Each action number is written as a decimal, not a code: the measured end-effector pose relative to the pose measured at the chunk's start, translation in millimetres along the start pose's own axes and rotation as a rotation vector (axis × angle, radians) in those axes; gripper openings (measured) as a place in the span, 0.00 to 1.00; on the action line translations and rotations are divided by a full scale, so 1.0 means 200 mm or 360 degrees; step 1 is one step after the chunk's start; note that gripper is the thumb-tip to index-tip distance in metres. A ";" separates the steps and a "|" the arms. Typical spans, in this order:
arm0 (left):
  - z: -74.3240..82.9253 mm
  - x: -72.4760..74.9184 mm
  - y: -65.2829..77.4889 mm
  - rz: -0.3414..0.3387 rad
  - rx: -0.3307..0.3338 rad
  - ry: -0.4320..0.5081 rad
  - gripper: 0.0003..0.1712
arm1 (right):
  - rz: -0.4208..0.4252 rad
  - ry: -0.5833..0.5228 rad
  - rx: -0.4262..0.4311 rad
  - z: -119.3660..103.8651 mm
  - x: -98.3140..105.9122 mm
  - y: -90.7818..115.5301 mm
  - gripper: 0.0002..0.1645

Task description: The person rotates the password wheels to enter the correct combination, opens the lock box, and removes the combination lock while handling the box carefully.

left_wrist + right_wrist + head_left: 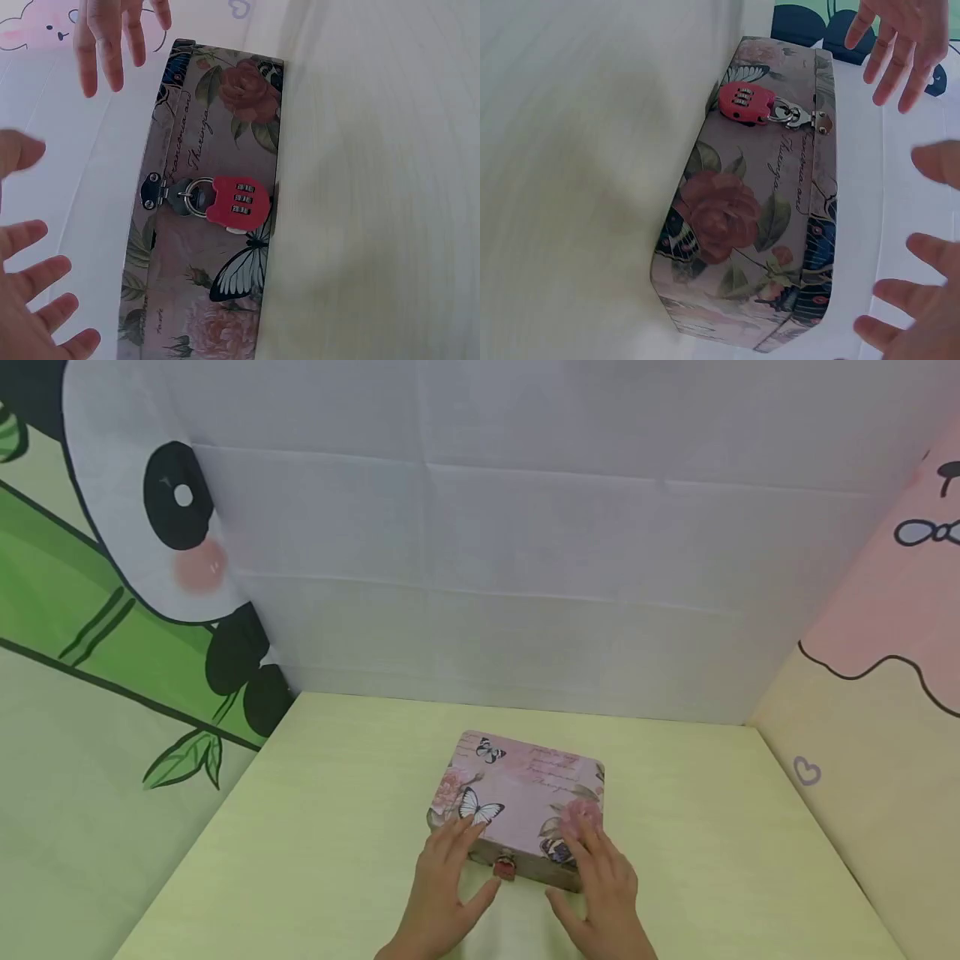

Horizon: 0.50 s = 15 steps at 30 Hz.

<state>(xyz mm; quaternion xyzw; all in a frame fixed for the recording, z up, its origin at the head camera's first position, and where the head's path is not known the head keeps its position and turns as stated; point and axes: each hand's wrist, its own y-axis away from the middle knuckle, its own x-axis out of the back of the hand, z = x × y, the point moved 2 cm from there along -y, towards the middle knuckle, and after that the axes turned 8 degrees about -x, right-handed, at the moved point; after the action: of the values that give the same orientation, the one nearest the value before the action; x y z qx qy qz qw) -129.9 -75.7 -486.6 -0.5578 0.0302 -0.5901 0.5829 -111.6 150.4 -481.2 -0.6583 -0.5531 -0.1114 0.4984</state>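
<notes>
A pink box printed with roses and butterflies lies on the table with its lid down. On its front hangs a small red combination padlock, its shackle through a metal hasp; three number dials show. In the head view my left hand overlaps the box's front left edge, fingers spread. My right hand overlaps the front right corner in the same way. Both wrist views show the hands above the lid's level, fingers extended and apart, holding nothing.
The box stands on a pale yellow tabletop. A white cloth wall rises behind it. Panda and bamboo artwork covers the left wall; the right wall carries a pink cartoon figure and a small heart.
</notes>
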 end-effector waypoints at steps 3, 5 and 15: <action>0.00 0.00 0.01 0.0155 0.0063 0.0055 0.30 | 0.0155 -0.0131 0.0006 -0.01 0.01 0.00 0.39; -0.01 0.00 0.02 0.0196 0.0132 0.0098 0.25 | 0.0248 -0.0234 -0.0036 -0.01 0.02 0.01 0.34; -0.12 -0.08 0.12 -0.0114 0.0974 0.0696 0.15 | -0.0188 -0.0826 -0.0905 0.01 -0.05 0.06 0.03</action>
<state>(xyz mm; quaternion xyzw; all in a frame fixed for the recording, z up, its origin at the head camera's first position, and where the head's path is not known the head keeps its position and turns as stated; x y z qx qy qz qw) -136.4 -86.7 -521.3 -0.2193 -0.0433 -0.6970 0.6814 -106.5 146.3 -495.2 -0.7435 -0.6448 -0.1184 0.1321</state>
